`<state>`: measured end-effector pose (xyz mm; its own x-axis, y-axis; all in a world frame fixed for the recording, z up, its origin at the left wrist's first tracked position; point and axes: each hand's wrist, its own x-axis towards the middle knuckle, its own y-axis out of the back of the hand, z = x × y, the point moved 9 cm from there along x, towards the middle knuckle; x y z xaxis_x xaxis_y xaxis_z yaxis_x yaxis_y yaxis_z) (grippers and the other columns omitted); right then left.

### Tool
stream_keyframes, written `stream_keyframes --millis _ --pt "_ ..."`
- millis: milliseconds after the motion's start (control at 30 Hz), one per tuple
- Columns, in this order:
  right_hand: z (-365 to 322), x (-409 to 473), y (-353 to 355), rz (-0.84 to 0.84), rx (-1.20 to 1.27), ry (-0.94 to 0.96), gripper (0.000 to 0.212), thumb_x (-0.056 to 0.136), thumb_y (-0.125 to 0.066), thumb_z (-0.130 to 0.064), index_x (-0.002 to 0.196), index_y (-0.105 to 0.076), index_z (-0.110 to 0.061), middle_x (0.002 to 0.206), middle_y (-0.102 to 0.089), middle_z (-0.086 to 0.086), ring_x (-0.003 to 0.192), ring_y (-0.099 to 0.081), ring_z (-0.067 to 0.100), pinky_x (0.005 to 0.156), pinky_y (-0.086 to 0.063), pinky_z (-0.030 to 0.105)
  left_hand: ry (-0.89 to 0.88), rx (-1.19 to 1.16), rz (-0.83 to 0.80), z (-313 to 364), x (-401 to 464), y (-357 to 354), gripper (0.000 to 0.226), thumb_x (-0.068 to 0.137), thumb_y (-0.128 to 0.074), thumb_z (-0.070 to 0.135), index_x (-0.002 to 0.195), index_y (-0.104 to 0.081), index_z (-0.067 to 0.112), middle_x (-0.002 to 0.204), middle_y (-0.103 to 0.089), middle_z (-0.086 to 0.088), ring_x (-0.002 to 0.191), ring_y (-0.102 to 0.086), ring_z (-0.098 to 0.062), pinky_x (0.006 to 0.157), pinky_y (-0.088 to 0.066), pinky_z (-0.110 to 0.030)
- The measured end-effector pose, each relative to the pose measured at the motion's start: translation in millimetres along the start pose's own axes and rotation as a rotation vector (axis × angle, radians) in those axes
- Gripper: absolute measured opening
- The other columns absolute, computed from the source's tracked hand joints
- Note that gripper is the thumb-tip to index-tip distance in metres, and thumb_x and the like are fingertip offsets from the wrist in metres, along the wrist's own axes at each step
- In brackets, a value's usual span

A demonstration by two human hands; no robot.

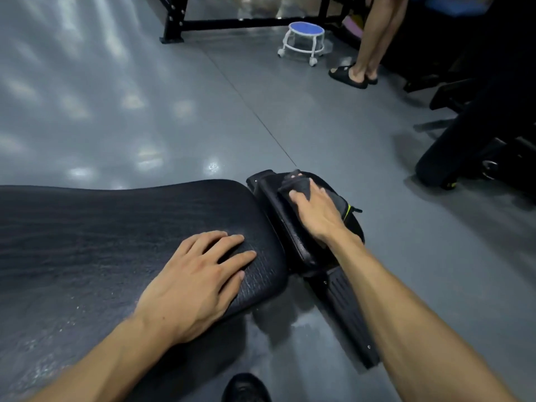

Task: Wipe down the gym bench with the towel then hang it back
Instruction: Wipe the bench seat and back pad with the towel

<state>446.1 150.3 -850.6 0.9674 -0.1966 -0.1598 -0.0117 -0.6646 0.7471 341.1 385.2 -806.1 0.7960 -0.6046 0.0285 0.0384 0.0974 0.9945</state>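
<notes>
The black padded gym bench (101,227) runs across the lower left, its textured main pad ending near the middle. Beyond that end sits a smaller black seat pad (278,216), tilted and narrower. My left hand (197,282) lies flat on the main pad's right end with fingers spread. My right hand (314,211) presses a dark grey towel (298,182) down onto the small pad, fingers extended over the cloth. A bunched part of the towel sticks out past my fingertips. A black-and-green strap shows beside my right wrist.
Grey glossy floor (145,111) spreads to the left and ahead. A blue-topped white rolling stool (306,39) stands far ahead. A person's bare legs in black sandals (352,75) stand at the upper right. Black machine frames (478,126) fill the right. My black shoe (246,388) shows at the bottom.
</notes>
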Motion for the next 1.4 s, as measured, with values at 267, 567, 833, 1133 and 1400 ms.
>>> stream_keyframes --millis 267,567,833,1133,1400 --pt "-14 -87 -22 -0.083 -0.079 0.437 0.063 0.096 -0.046 -0.045 0.157 -0.031 -0.042 0.163 -0.019 -0.036 0.153 -0.008 -0.009 0.126 -0.002 0.022 -0.008 0.004 -0.002 0 2 -1 0.042 0.102 -0.039 0.048 0.140 -0.054 0.039 0.147 -0.053 0.009 0.136 -0.046 -0.021 0.112 -0.036 -0.042" --pt "-45 16 -33 -0.122 -0.093 0.196 0.070 0.098 -0.038 -0.051 0.163 -0.021 -0.034 0.172 -0.012 -0.010 0.159 -0.003 0.014 0.128 -0.001 0.034 0.002 -0.009 -0.019 1 2 2 0.043 0.103 -0.036 0.048 0.141 -0.055 0.039 0.148 -0.052 0.010 0.137 -0.046 -0.021 0.113 -0.039 -0.043" --pt "-26 -26 -19 -0.153 -0.156 0.430 0.065 0.096 -0.035 -0.044 0.160 -0.031 -0.036 0.167 -0.016 -0.022 0.155 -0.006 -0.004 0.126 -0.001 0.022 0.007 -0.048 -0.001 -1 3 2 0.039 0.101 -0.043 0.047 0.137 -0.057 0.040 0.146 -0.054 0.010 0.134 -0.048 -0.021 0.111 -0.041 -0.045" --pt "9 85 12 0.086 -0.128 -0.118 0.064 0.087 -0.022 -0.050 0.121 -0.060 -0.011 0.131 -0.062 0.017 0.125 -0.053 0.037 0.106 -0.038 0.045 0.017 -0.046 0.029 -3 2 1 0.039 0.104 -0.037 0.048 0.138 -0.053 0.042 0.146 -0.051 0.013 0.136 -0.045 -0.018 0.114 -0.034 -0.039" --pt "17 24 16 0.122 -0.186 -0.069 0.064 0.104 -0.032 -0.043 0.157 -0.033 -0.008 0.165 -0.033 0.011 0.154 -0.026 0.024 0.127 -0.015 0.041 0.015 -0.053 0.046 -3 2 4 0.039 0.102 -0.040 0.047 0.137 -0.056 0.041 0.145 -0.053 0.012 0.133 -0.046 -0.018 0.111 -0.039 -0.040"
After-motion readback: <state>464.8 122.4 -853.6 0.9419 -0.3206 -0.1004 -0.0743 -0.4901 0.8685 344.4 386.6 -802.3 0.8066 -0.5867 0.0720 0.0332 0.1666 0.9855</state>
